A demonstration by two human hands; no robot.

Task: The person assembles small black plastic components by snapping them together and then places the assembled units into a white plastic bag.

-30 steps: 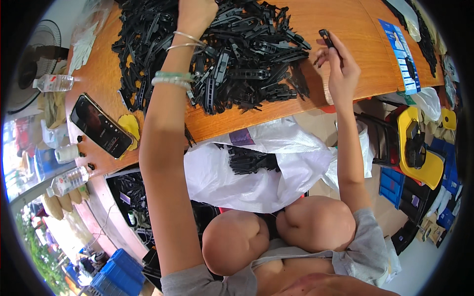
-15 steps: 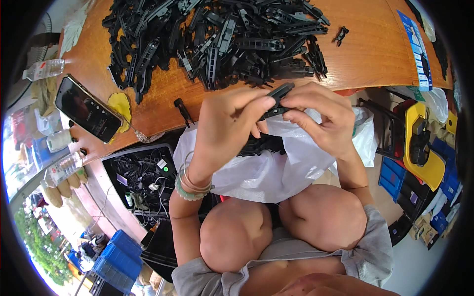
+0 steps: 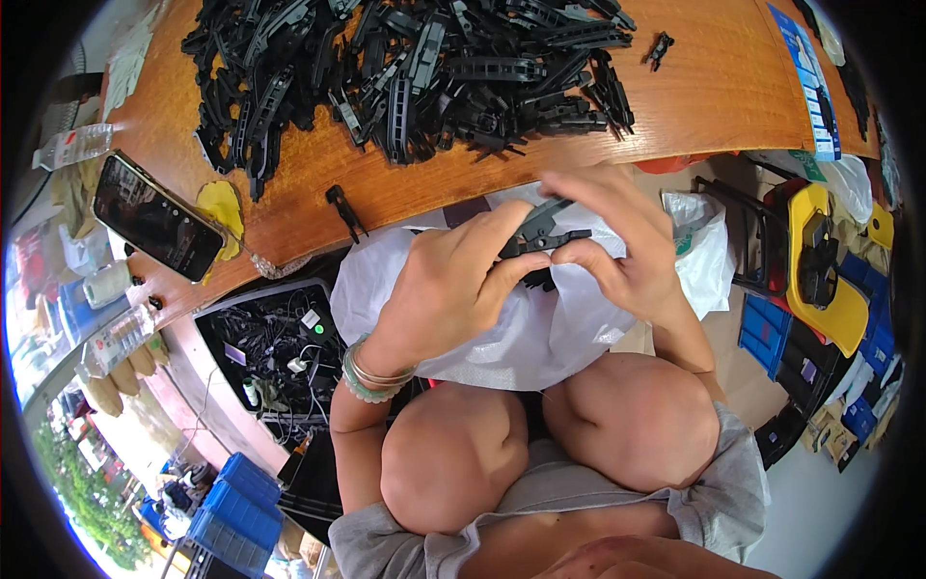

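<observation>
Above my lap, a small black plastic clip-like part (image 3: 548,234) is pinched between my two hands. My left hand (image 3: 458,275) is closed on its left end, thumb below and fingers above. On its right side, my right hand (image 3: 632,246) presses the thumb against the lower edge, while its fingers arch over the top. Beneath both hands, a white woven sack (image 3: 482,352) lies open across my knees, with dark pieces partly hidden inside it. The part's far side is covered by my fingers.
A large heap of black plastic parts (image 3: 400,87) covers the wooden table (image 3: 289,183). Single parts lie apart: one (image 3: 344,210) at the near edge, another (image 3: 659,50) to the right. A phone (image 3: 154,217) rests on the left beside a yellow cloth (image 3: 220,214). A black bin (image 3: 265,338) holds more pieces.
Both hands have come lower and closer to me with the black part, which is now turned to a different angle. My right fingers have lifted and spread over its top.
</observation>
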